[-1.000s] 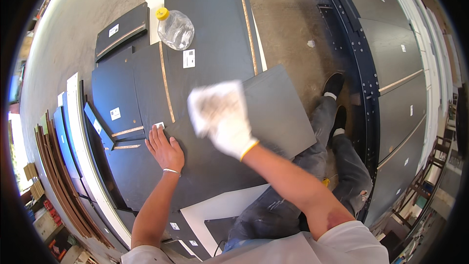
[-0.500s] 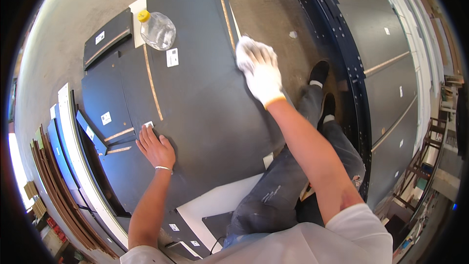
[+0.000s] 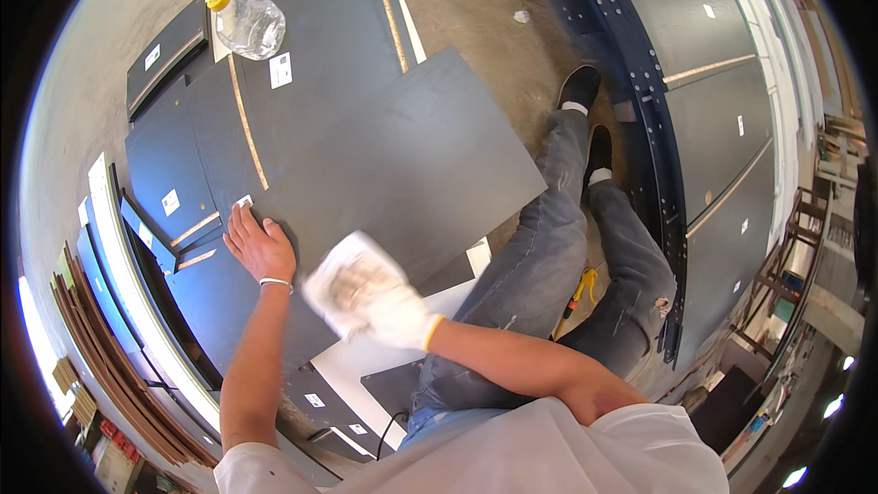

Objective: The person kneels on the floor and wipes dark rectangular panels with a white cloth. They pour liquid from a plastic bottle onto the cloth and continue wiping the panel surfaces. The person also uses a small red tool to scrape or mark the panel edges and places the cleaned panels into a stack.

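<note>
My bare left hand (image 3: 263,245) lies flat with fingers apart on a dark grey panel (image 3: 421,160), its fingertips beside a small white label. My right hand (image 3: 398,313) wears a white knit glove with an orange cuff. It is closed on a white cloth (image 3: 343,265), smudged brown and blurred by motion, over the panel's near edge. This panel sits on a stack of similar boards, its right corner sticking out over my leg. A clear plastic bottle (image 3: 254,26) with a yellow cap lies on the boards at the far left.
Smaller dark panels (image 3: 165,55) lie at the left, beside long boards standing on edge (image 3: 119,311). On the right runs a dark blue metal beam (image 3: 631,64) with more grey panels (image 3: 722,110) beyond. A yellow-and-black tool (image 3: 581,293) lies between my legs.
My right hand with the cloth has swept from the panel's far right edge back toward me and left. My left hand stays on the panel. The whole view has shifted slightly.
</note>
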{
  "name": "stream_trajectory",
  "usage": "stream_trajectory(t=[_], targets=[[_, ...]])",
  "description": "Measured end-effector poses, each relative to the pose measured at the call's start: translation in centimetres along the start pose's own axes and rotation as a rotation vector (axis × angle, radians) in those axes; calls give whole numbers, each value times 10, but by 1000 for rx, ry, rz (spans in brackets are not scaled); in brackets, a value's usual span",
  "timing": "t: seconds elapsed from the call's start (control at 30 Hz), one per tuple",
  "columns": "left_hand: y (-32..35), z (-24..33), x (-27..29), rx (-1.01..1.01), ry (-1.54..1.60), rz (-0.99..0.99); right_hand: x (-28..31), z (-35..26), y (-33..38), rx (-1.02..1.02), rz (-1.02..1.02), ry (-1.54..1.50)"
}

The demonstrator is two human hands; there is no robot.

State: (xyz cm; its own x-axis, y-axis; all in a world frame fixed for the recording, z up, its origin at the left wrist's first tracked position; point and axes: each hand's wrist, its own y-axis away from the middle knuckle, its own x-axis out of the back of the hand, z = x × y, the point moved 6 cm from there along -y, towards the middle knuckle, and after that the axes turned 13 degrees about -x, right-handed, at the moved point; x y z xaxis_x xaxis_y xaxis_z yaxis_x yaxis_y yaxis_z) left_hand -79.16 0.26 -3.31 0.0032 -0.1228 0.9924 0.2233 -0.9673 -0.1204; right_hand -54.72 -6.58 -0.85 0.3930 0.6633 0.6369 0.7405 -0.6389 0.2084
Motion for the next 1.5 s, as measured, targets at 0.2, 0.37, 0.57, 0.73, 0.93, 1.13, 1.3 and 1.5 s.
stream_trajectory(t=[0.2,0.37,0.57,0.73,0.93,1.13,1.3,1.5], targets=[[2,-2,-1,-28,-10,42,128,94,64,53,119,375],[0,-2,-5,28,-4,15,201,251,124,-1089,448,-270],[3,-5,-6,45,-12,25,172,199,121,-967,165,-74],[0,0,-2,58,-20,28,88,86,95,101,-139,266],[-5,2,4,46,17,40,15,7,49,522,-407,180],[3,2,-1,67,19,43,131,104,81,218,-524,569],[-1,8,2,100,63,78,56,46,50,486,-412,413],[0,4,2,130,138,37,-116,-144,-34,247,-620,198]])
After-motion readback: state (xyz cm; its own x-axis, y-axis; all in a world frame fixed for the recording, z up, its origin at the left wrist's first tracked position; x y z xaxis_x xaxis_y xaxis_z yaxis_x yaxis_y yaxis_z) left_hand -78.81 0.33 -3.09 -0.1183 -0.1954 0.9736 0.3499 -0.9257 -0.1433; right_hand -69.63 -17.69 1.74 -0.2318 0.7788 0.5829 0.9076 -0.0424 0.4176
